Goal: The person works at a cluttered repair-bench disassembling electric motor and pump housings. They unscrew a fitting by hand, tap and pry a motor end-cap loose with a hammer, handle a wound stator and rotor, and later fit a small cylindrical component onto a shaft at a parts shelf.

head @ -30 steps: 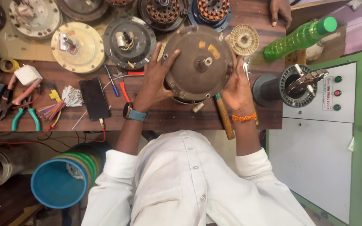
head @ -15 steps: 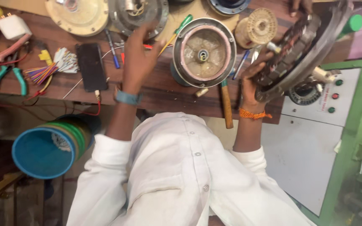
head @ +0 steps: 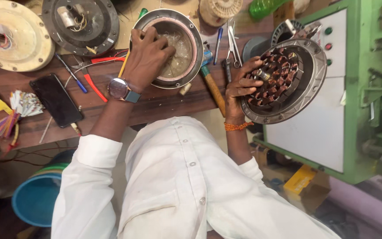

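We see the left hand (head: pixel 149 55) resting with curled fingers inside the round metal cover (head: pixel 186 37) that lies open side up on the wooden workbench (head: pixel 155 104); whether it grips anything in there we cannot tell. The right hand (head: pixel 242 86) is closed around the motor half (head: pixel 288 79), a grey shell packed with brown copper windings, thumb near its centre shaft, held tilted off the bench edge in front of the green machine (head: pixel 359 88). Between the two parts lie a wooden-handled hammer (head: pixel 213 88) and scissors (head: pixel 234 42). A black phone (head: pixel 56 99) sits well to the left, near a blue bucket (head: pixel 36 199) below.
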A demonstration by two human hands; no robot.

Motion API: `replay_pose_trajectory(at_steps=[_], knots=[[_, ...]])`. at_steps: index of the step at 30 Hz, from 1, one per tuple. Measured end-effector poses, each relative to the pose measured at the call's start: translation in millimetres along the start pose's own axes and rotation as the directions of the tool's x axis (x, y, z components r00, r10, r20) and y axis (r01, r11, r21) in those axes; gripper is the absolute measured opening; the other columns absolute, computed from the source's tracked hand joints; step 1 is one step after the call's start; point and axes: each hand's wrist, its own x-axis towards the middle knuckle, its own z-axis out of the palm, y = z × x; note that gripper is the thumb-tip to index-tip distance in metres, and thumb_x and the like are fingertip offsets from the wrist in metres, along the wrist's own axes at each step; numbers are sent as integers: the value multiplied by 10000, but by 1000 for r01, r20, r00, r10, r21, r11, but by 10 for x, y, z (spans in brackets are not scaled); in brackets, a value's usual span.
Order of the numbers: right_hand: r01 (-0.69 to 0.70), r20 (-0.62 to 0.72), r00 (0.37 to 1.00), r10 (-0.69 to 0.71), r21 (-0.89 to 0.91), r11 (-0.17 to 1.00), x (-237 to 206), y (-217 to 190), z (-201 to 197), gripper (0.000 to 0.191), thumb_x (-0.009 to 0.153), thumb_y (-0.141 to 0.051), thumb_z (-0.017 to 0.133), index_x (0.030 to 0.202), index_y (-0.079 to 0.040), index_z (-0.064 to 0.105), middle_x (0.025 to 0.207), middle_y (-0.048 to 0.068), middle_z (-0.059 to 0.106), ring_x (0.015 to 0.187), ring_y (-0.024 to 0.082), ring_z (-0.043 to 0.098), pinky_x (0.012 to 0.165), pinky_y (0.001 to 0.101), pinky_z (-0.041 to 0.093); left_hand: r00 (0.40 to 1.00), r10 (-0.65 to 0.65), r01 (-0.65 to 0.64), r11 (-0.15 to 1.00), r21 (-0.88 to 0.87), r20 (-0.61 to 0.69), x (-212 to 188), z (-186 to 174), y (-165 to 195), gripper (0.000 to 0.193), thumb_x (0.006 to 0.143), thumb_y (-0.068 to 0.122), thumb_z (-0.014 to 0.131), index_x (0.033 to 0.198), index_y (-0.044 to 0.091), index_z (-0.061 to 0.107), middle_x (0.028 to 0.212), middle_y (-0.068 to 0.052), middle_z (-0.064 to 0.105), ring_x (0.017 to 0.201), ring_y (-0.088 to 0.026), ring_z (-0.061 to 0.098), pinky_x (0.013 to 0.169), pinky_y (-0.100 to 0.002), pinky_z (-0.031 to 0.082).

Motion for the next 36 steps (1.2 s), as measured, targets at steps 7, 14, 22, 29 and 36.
replay_pose_trajectory(at_steps=[7,14,22,29,36], knots=[[43,-39,998,-43,10,999,-450,-166,-122,421,1081,-188,610,1462,-27,525,1351,174,641,1041,360,732,923,487,627,993,-56,67,993,102,-105,160,-29,-136,194,858,163,784,1050,159,753,1200,-48,619,1233,-294,500,969,-514,371],[-1,-107,994,-3,-37,999,-607,-272,-153,452,1048,-173,650,1472,-62,543,1348,154,651,1034,334,734,900,462,645,953,-238,193,953,-232,-185,-89,-396,240,412,875,202,811,1267,146,699,1367,-77,561,1298,-333,468,1064,-522,374],[-199,-196,969,148,-278,940,-386,-248,-140,871,837,-300,818,1546,-1,411,1414,199,567,1131,362,686,960,466,603,955,-119,238,-241,-941,272,-344,-262,926,886,846,430,851,1535,153,367,1553,-78,427,1407,-264,443,1141,-435,454],[-406,-478,871,-117,-832,377,6,274,-10,898,962,-513,721,1639,-113,288,1634,148,378,1404,262,553,1176,450,501,965,-251,-13,-349,-937,80,-586,232,979,1137,773,474,857,1629,156,180,1644,-71,293,1489,-239,341,1151,-424,380],[-314,-391,917,86,-835,-451,389,875,488,911,1022,-538,697,1682,-75,274,1695,136,344,1346,148,567,1145,319,492,794,-591,-245,-530,-812,146,-1162,606,880,1110,789,451,853,1629,151,191,1642,-74,306,1486,-241,351,1156,-430,382]])
